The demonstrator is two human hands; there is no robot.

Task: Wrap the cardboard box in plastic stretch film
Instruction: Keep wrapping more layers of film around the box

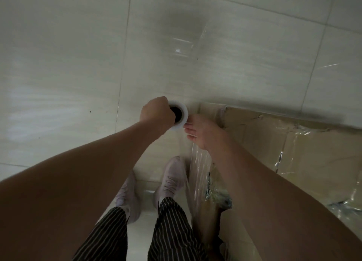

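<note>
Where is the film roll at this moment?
In the head view the roll is near the centre, held by the left hand, just left of the box corner, with the right hand close beside it.

Film roll (178,114) left of box (305,153) (feet (172,179) below, on floor (68,64)).

left hand (154,111) grips film roll (181,113); right hand (203,132) touches stretched film (198,162) beside cardboard box (303,149).

One cardboard box (297,155), one stretch film roll (182,110), two hands, left hand (154,111) and right hand (202,132), two pale shoes (172,179)
</note>
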